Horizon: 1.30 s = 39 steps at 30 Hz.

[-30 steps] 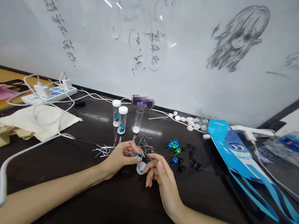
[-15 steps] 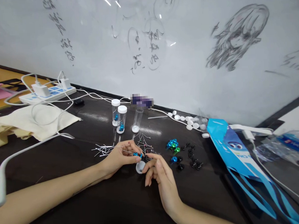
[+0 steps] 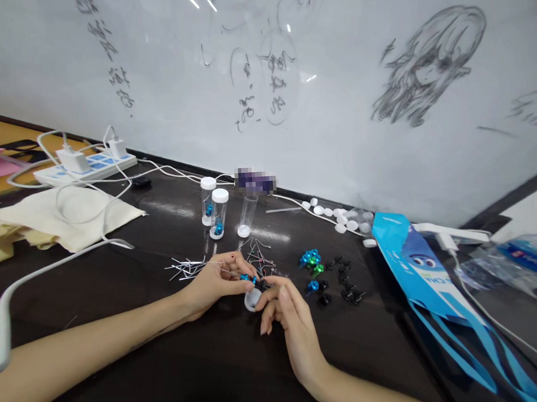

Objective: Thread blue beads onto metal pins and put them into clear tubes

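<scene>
My left hand pinches a small blue part with a thin metal wire running back across the fingers. Close against its right side, my right hand has its fingertips at a small black piece touching the blue part. Whether the right fingers grip that piece is too small to tell. Just below the fingertips sits a small white cup, partly hidden. Thin wires with hooked ends lie behind the hands, and straight metal pins lie left of the left hand.
Two capped tubes with blue parts and a clear tube stand behind. Blue and green parts, black parts, white caps and a blue bag lie right. A cloth and power strip are left.
</scene>
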### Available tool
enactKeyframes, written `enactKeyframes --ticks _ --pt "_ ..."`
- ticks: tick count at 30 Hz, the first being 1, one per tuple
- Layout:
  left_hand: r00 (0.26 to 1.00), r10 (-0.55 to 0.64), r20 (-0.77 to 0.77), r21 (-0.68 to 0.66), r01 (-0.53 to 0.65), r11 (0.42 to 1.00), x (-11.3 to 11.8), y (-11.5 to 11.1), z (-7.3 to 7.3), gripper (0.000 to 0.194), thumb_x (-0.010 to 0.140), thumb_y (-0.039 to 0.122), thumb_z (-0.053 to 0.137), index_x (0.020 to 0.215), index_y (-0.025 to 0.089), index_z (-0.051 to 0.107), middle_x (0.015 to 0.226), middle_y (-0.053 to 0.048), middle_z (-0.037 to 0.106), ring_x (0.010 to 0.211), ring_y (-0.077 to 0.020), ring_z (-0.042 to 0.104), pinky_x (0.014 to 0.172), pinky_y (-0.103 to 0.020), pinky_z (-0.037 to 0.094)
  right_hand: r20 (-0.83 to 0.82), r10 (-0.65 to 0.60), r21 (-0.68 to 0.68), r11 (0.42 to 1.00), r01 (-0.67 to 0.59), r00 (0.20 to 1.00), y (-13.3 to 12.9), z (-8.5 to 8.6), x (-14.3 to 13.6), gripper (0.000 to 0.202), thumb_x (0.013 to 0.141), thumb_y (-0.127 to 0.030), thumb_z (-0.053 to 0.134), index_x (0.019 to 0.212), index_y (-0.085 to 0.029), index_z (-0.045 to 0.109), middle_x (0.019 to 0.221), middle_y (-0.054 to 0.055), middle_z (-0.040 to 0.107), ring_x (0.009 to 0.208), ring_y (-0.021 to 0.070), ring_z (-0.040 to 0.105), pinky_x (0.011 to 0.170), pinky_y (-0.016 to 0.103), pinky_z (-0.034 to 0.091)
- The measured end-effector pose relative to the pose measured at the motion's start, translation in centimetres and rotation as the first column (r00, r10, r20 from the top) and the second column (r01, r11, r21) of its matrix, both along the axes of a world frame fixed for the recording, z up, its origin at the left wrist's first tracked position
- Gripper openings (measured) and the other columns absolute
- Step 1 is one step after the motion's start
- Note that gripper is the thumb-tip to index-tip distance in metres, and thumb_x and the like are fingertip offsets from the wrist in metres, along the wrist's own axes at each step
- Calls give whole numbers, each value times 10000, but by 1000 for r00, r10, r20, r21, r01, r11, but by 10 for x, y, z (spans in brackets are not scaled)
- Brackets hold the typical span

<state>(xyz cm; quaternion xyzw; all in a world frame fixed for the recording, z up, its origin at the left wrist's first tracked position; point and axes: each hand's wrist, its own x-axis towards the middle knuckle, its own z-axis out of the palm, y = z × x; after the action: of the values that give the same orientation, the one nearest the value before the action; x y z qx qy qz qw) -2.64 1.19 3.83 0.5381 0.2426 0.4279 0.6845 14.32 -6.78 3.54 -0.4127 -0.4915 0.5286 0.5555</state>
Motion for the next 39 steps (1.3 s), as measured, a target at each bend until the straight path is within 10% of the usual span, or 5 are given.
enactKeyframes --ticks 7,39 --pt "995 -95 23 26 95 995 1 -3 2 178 700 103 797 756 135 632 875 -44 714 800 -154 657 738 -285 511 42 7 -22 1000 -6 999 2 2 -1 232 869 -379 663 965 -205 542 723 -31 616 478 64 518 481 187 411" --pt "994 -104 13 41 104 994 0 -5 2 169 695 104 800 747 136 642 872 -47 718 794 -152 663 735 -281 515 83 28 -30 999 -26 996 2 -1 0 236 900 -398 614 988 -201 519 727 -23 615 472 71 527 464 192 400"
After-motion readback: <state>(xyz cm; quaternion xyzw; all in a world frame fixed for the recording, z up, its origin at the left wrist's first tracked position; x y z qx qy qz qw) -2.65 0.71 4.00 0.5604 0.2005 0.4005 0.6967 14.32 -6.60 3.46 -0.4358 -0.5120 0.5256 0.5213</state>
